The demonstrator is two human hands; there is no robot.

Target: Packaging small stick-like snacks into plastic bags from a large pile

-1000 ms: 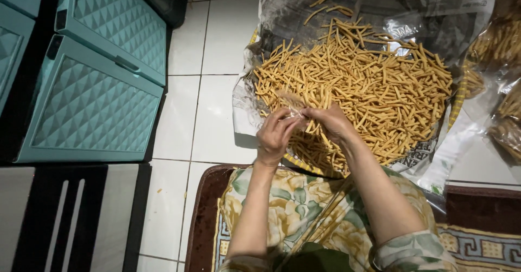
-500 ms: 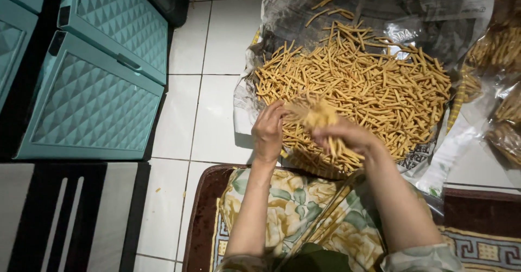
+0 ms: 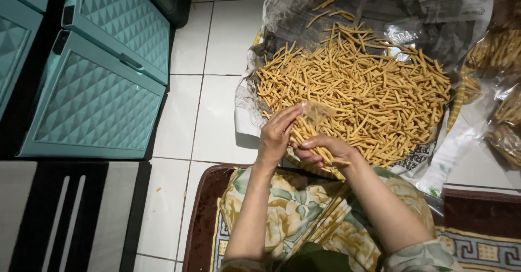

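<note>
A big heap of thin yellow snack sticks lies on newspaper spread over the tiled floor. My left hand pinches the mouth of a small clear plastic bag at the heap's near edge. My right hand is just beside it, fingers curled around a bunch of the sticks at the bag. Both forearms reach forward over my lap, which is covered in a floral cloth.
Teal plastic drawer cabinets stand at the left. Filled clear bags of sticks lie at the right edge. A brown patterned rug is under me, and a striped mat lies at lower left.
Both hands have stayed at the near edge of the heap. The right hand has gathered sticks and lowered slightly; the bag now stands open between the hands.
</note>
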